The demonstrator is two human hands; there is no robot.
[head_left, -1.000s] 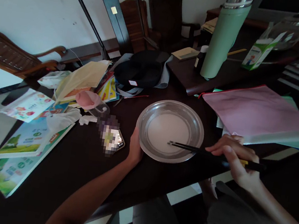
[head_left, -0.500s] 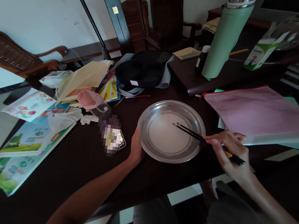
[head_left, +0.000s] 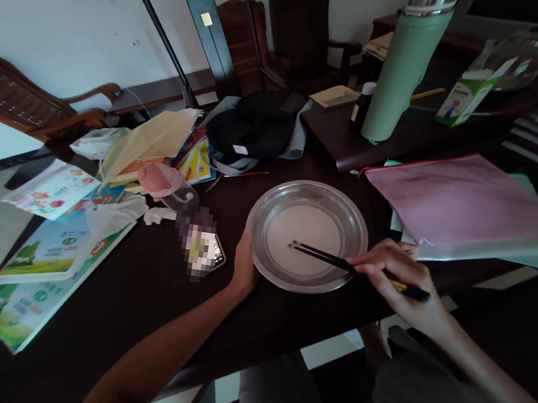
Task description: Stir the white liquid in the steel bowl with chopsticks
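A round metal bowl (head_left: 358,218) with a wide rim and whitish contents (head_left: 302,223) sits on the dark table. Against its left side my left hand (head_left: 246,262) holds the rim, its fingers largely hidden behind the bowl. Over the right rim, my right hand (head_left: 397,274) grips a pair of black chopsticks (head_left: 324,256) with gold-coloured parts near the back end. The chopstick tips are in the bowl, left of its middle, at the whitish contents.
Left of the bowl lies a phone (head_left: 213,254), its screen partly blurred, with a pink-topped object (head_left: 158,179) and books (head_left: 42,262) beyond. A black bag (head_left: 255,122) is behind. A pink zip folder (head_left: 452,195), green thermos (head_left: 404,73) and small box (head_left: 469,97) are right.
My right hand has moved left and slightly towards me, swinging the chopstick tips the same way inside the bowl. My left hand and the bowl stay in place.
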